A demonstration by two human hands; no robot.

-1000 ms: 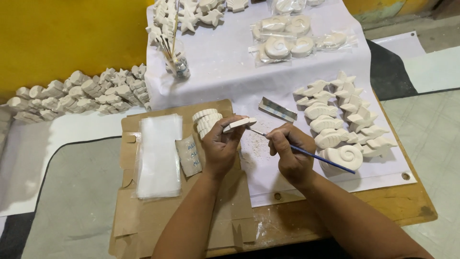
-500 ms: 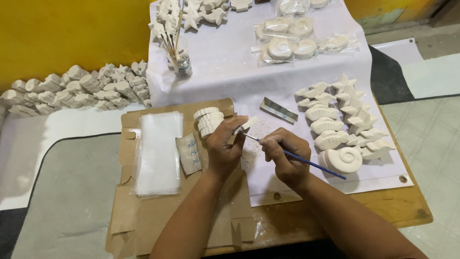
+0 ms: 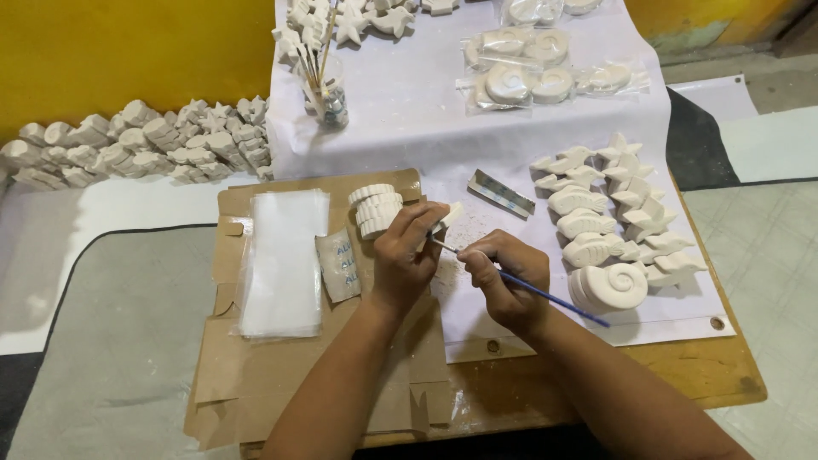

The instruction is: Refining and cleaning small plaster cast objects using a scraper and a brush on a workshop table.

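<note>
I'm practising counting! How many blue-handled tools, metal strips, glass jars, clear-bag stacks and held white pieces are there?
Blue-handled tool, in the right hand: 1
White piece, in the left hand: 1
Metal strip: 1
Glass jar: 1
Clear-bag stack: 1
Total: 5

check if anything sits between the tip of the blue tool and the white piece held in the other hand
Nothing visible does. The thin blue-handled tool in the right hand points straight at the small white plaster piece pinched in the left hand.
</note>
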